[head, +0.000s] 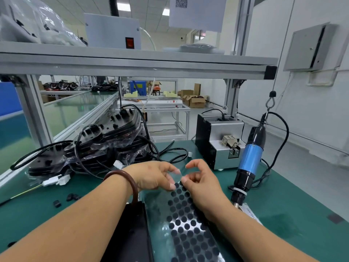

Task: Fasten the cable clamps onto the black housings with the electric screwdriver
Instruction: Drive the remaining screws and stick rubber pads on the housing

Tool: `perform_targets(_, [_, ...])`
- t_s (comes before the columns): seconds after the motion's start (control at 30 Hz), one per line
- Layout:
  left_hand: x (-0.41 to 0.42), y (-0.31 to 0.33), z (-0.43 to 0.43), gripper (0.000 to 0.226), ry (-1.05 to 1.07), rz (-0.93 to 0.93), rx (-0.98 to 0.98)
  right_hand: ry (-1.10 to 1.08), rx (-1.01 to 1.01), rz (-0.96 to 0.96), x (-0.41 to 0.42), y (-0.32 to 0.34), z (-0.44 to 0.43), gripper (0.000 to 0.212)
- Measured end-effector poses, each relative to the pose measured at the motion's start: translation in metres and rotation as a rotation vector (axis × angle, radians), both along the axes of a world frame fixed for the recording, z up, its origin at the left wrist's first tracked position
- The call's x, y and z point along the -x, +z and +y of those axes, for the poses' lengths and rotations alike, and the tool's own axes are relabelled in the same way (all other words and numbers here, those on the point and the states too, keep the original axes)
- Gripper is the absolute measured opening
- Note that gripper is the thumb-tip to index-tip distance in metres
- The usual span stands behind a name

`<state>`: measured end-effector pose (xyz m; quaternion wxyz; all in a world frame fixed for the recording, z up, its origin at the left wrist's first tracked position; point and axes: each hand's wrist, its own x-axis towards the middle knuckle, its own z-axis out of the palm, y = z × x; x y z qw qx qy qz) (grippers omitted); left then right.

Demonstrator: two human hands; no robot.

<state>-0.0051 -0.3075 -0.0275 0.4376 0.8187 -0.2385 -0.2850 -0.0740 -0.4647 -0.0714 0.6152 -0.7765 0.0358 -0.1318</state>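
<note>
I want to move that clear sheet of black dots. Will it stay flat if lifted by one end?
Probably floppy: the sheet of black dots looks thin, and its far edge curls up where the left hand and right hand pinch it. Likely light; the glossy film may slip.

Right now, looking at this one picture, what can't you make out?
Screwdriver tip: hidden where the right forearm and a label meet.
Label text: too small.
Black part: under the left forearm, cut by the bottom edge.
Dot sheet far end: left hand and right hand pinch it, fingers covering any dot there.
QR code: cut by the top edge.
</note>
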Motion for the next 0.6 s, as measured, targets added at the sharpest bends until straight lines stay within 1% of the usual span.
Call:
perform_targets(0.07, [-0.001,0.003,-0.001,0.036,-0.01,0.078,0.058,-0.035,-0.031,-0.051,-0.002,0.0,0.0,0.021])
perform_targets(0.1, [-0.003,0.005,0.0,0.035,0.004,0.119,0.089,-0.05,-0.023,-0.085,-0.002,0.001,0.0,0.018])
perform_targets(0.13, [-0.004,0.006,0.001,0.034,0.026,0.156,0.122,-0.075,0.029,-0.138,-0.001,0.001,0.0,0.017])
perform_targets(0.17, [-0.005,0.008,0.002,0.034,0.052,0.185,0.147,-0.117,0.143,-0.213,-0.001,0.002,-0.002,0.016])
perform_targets(0.2, [-0.007,0.011,0.003,0.034,0.078,0.198,0.158,-0.158,0.302,-0.295,0.0,0.003,-0.003,0.014])
perform_targets(0.27, [-0.009,0.016,0.004,0.034,0.133,0.181,0.164,-0.166,0.571,-0.424,0.003,0.003,0.0,0.007])
perform_targets(0.33, [-0.009,0.018,0.004,0.039,0.167,0.171,0.179,-0.116,0.687,-0.42,0.005,0.001,0.007,0.013])
perform_targets(0.43, [-0.008,0.018,0.003,0.044,0.156,0.16,0.205,-0.108,0.72,-0.38,0.004,-0.003,0.013,0.021])
perform_targets(0.6, [-0.002,0.022,-0.002,0.042,0.153,0.127,0.267,-0.173,0.651,-0.427,0.007,-0.001,0.014,0.017])
